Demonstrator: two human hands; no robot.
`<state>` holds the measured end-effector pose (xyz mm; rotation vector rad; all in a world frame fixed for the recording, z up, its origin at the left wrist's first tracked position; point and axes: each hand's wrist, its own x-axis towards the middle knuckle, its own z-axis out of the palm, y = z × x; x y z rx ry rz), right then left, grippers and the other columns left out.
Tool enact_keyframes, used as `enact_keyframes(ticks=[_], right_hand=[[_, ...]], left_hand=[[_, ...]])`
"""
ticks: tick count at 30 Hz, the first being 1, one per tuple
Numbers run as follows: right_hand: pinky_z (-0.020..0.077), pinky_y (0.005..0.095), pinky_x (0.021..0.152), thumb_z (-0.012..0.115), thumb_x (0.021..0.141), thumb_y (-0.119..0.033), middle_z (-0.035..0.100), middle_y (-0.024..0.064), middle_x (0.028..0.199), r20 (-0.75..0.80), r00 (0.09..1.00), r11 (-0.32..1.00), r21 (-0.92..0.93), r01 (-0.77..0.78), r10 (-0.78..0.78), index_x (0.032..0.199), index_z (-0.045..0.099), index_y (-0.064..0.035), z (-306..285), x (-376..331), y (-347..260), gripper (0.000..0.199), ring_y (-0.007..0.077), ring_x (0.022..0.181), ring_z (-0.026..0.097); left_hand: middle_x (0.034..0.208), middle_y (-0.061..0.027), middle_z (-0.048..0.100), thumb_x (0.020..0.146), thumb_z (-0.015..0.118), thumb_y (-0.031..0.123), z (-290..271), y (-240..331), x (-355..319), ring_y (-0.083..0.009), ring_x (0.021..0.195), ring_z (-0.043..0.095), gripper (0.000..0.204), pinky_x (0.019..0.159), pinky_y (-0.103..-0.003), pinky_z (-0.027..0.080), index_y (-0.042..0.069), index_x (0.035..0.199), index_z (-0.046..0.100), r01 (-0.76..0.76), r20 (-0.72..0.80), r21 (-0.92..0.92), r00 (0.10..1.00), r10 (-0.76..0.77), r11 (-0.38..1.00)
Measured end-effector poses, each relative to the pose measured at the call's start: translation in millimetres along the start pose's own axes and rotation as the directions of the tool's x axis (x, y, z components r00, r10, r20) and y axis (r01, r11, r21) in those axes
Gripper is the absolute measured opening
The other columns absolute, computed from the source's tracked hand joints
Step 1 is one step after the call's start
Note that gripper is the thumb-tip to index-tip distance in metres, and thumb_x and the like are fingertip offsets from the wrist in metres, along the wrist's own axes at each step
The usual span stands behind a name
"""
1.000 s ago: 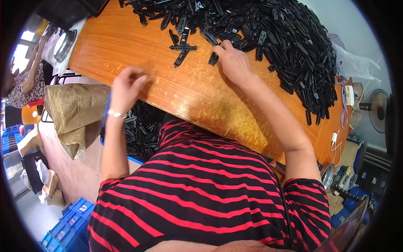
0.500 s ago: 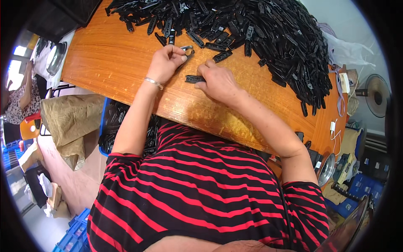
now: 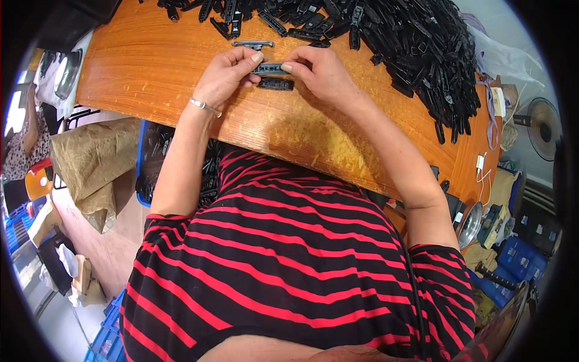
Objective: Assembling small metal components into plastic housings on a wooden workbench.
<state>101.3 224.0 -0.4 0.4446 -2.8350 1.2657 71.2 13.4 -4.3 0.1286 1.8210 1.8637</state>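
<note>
Between my two hands is a slim black plastic part (image 3: pixel 269 69) with a row of small openings along it. My left hand (image 3: pixel 226 75) pinches its left end between thumb and fingers. At the other end, the thumb and forefinger of my right hand (image 3: pixel 319 71) grip it. Just below, another black plastic part (image 3: pixel 275 84) lies on the wooden table (image 3: pixel 163 72), close under the held one. A narrow dark part with a shiny edge (image 3: pixel 253 44) rests beyond my left fingertips.
A large heap of black plastic parts (image 3: pixel 410 54) covers the far right of the table. Below the left table edge stands a blue bin (image 3: pixel 143 163) with black parts inside. Brown wrapping paper (image 3: pixel 96 160) hangs at the left. A fan (image 3: pixel 541 128) stands at the right.
My hands have come together, and both now grip one black part. The part that was under my right hand lies on the table below them. The view has shifted slightly.
</note>
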Motion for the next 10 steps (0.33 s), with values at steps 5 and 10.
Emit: enact_keyframes(ticks=[5,10], right_hand=[[0.0451,0.0256,0.044,0.063,0.091,-0.017,0.06,0.0038,0.063,0.23,0.922,0.847,0.374,-0.378,0.31,0.087,0.057,-0.0011,2.4,-6.6,-1.0,0.018,0.0093,0.048,0.056],[0.0452,0.0246,0.041,0.062,0.092,-0.018,0.062,0.0048,0.066,0.307,0.855,0.798,0.325,-0.507,0.418,0.091,0.055,-0.0027,4.8,-7.4,0.8,0.017,0.0103,0.046,0.057]], left_hand=[[0.073,0.0018,0.059,0.087,0.069,0.017,3.9,-17.4,0.8,-0.0056,0.062,0.052,0.015,0.056,-0.019,0.042,0.003,0.092,0.064,-0.125,-0.036,0.094,0.991,0.129,0.988],[0.074,0.0008,0.06,0.084,0.073,0.017,8.6,-26.3,1.8,-0.0063,0.063,0.053,0.019,0.059,-0.02,0.044,0.002,0.092,0.064,-0.083,-0.108,0.281,0.987,0.118,0.956]])
